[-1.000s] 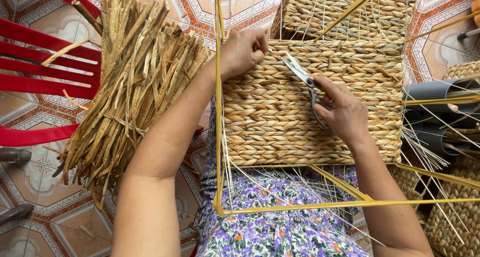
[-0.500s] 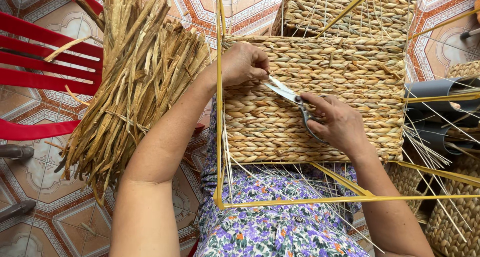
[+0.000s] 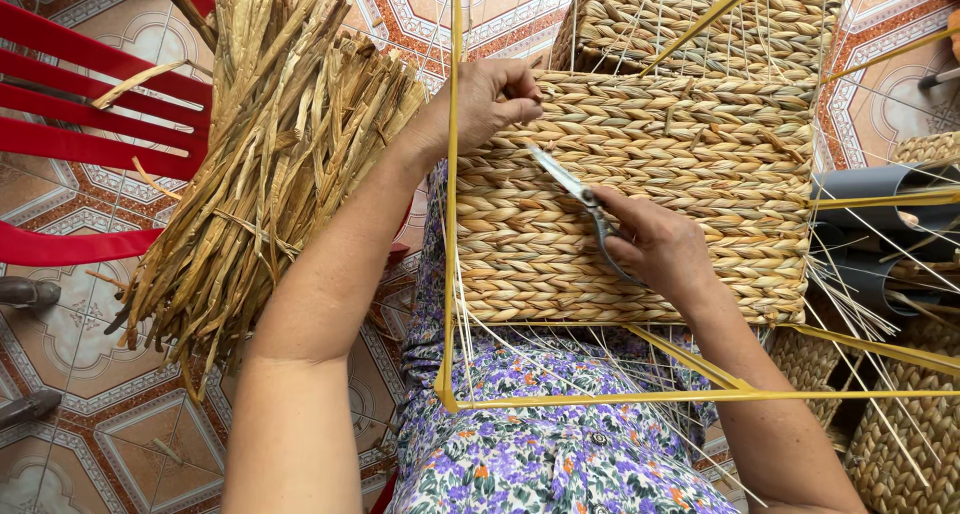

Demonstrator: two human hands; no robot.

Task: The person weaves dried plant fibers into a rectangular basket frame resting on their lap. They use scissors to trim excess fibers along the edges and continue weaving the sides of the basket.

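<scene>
A half-woven straw basket (image 3: 700,164) on a yellow metal frame (image 3: 452,274) rests across my lap. My left hand (image 3: 490,99) grips the basket's upper left corner by the frame bar, fingers curled on the weave. My right hand (image 3: 655,244) holds small metal scissors (image 3: 575,194), blades pointing up-left over the woven panel towards my left hand. Thin pale strands (image 3: 520,349) hang loose below the weave.
A thick bundle of dried straw (image 3: 270,164) leans on a red plastic chair (image 3: 80,104) at the left. More woven baskets (image 3: 900,414) stand at the right and another behind (image 3: 690,14). Grey tubes (image 3: 880,189) lie at the right. Patterned tile floor (image 3: 100,434) lies below.
My right hand has brought the scissors leftward and down across the weave, closer to my left hand. The left hand stays on the corner.
</scene>
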